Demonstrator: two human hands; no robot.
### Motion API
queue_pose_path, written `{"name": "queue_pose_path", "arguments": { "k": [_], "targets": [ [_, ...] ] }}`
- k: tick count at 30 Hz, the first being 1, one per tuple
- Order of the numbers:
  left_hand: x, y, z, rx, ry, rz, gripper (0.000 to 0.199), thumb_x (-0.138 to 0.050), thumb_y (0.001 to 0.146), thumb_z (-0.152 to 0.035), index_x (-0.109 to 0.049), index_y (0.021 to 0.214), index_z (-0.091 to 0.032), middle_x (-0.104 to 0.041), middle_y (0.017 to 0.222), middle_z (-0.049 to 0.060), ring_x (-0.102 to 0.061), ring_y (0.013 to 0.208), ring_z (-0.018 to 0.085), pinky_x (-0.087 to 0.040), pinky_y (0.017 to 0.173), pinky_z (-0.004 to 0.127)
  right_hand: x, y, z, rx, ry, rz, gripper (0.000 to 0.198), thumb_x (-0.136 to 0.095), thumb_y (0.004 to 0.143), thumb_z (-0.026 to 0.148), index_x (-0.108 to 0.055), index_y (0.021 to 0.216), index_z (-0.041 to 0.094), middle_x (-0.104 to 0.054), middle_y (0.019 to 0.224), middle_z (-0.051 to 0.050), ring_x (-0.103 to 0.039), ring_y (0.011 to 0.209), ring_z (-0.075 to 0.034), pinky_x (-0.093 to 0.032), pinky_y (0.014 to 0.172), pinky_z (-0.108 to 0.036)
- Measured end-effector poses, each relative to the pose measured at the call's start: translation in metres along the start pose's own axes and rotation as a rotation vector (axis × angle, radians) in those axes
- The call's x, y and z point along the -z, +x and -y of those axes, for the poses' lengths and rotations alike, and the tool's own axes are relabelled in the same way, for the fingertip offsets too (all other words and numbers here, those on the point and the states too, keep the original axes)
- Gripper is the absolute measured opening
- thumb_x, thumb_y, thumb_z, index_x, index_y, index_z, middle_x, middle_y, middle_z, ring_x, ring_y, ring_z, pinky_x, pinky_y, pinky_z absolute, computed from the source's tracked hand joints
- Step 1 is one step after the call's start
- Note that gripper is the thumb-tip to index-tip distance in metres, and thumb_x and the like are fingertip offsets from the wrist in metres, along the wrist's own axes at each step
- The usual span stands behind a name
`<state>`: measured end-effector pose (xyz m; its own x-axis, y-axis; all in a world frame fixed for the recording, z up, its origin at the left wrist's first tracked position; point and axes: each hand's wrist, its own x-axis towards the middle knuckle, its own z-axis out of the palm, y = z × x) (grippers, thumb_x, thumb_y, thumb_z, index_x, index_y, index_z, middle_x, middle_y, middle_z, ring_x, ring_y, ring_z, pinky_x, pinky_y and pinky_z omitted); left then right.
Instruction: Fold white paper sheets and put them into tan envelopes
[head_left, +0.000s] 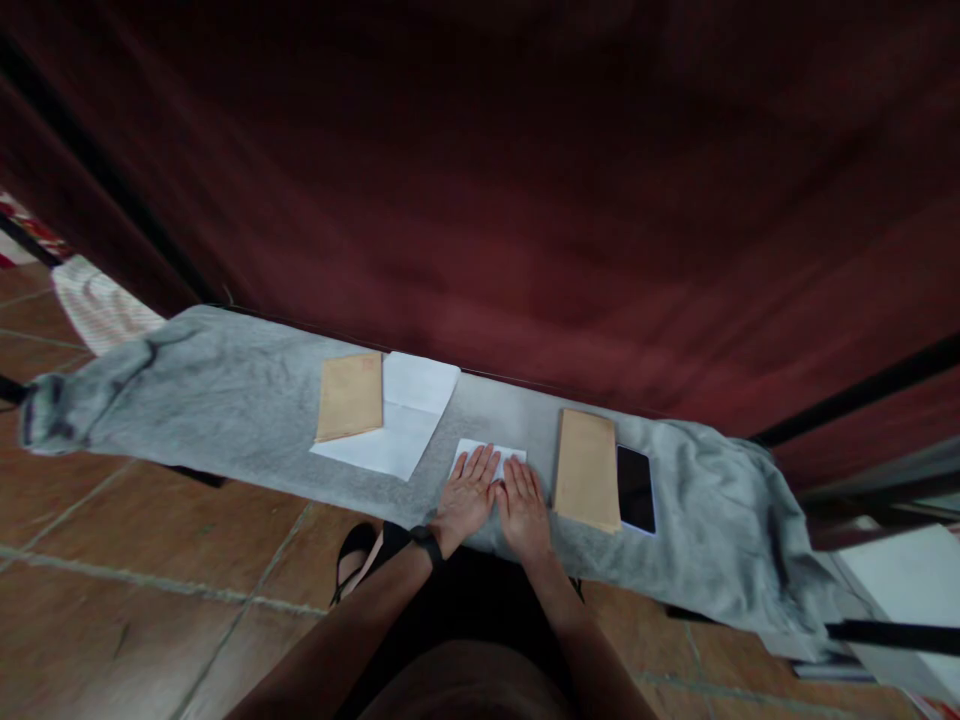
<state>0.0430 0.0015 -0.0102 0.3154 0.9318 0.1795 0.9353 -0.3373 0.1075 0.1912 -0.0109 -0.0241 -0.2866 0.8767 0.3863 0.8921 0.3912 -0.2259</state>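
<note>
My left hand (466, 492) and my right hand (523, 505) lie flat, side by side, on a small folded white paper (512, 453). Their fingers are stretched out and the hands cover most of the sheet. To the left, a larger white paper (409, 420) with a crease lies spread out, partly beneath a stack of brown envelopes (350, 396). On the right, close to my right hand, is another stack of brown envelopes (587, 468). A dark-screened phone (636, 488) rests along that stack's right edge.
A grey cloth (247, 400) covers the narrow surface and bunches up at both ends. Behind it hangs a dark red curtain (480, 250). Black bars (892, 385) stand at the sides. White boards or sheets (907, 580) are at the lower right, above a tiled floor (135, 600).
</note>
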Motion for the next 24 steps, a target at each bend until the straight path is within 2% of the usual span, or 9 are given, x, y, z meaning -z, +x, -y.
{"name": "queue_pose_path", "arguments": {
  "k": [4, 10, 15, 24],
  "targets": [
    [-0.002, 0.000, 0.003, 0.039, -0.002, -0.014, 0.053, -0.029, 0.102, -0.032, -0.037, 0.152, -0.015, -0.034, 0.160, 0.010, -0.025, 0.150, 0.023, -0.019, 0.123, 0.046, 0.005, -0.014, 0.004, 0.015, -0.029, 0.006, 0.048, -0.033, 0.104, 0.030, -0.048, 0.145, 0.010, -0.047, 0.151, -0.013, -0.043, 0.139, -0.025, -0.028, 0.118, -0.045],
    [-0.003, -0.007, 0.018, 0.123, 0.004, -0.088, 0.057, -0.028, 0.101, -0.036, -0.036, 0.152, -0.009, -0.038, 0.157, 0.014, -0.029, 0.149, 0.025, -0.024, 0.122, 0.046, 0.006, -0.021, 0.002, -0.052, -0.074, 0.011, 0.052, -0.038, 0.103, 0.034, -0.044, 0.148, 0.008, -0.044, 0.152, -0.015, -0.043, 0.140, -0.026, -0.031, 0.117, -0.045],
    [-0.004, -0.018, 0.034, 0.187, 0.014, -0.150, 0.059, -0.028, 0.101, -0.037, -0.032, 0.153, -0.011, -0.043, 0.153, 0.015, -0.035, 0.146, 0.024, -0.027, 0.120, 0.047, 0.004, -0.025, 0.000, -0.067, -0.077, -0.009, 0.053, -0.038, 0.103, 0.036, -0.041, 0.149, 0.009, -0.043, 0.153, -0.016, -0.044, 0.139, -0.027, -0.033, 0.116, -0.045],
    [-0.008, -0.027, 0.050, 0.219, 0.007, -0.202, 0.055, -0.029, 0.099, -0.030, -0.045, 0.145, -0.005, -0.048, 0.149, 0.018, -0.043, 0.141, 0.028, -0.035, 0.116, 0.048, 0.002, -0.031, 0.000, -0.097, -0.066, -0.037, 0.056, -0.040, 0.102, 0.037, -0.038, 0.151, 0.009, -0.043, 0.153, -0.017, -0.045, 0.138, -0.029, -0.033, 0.116, -0.048]
  ]
}}
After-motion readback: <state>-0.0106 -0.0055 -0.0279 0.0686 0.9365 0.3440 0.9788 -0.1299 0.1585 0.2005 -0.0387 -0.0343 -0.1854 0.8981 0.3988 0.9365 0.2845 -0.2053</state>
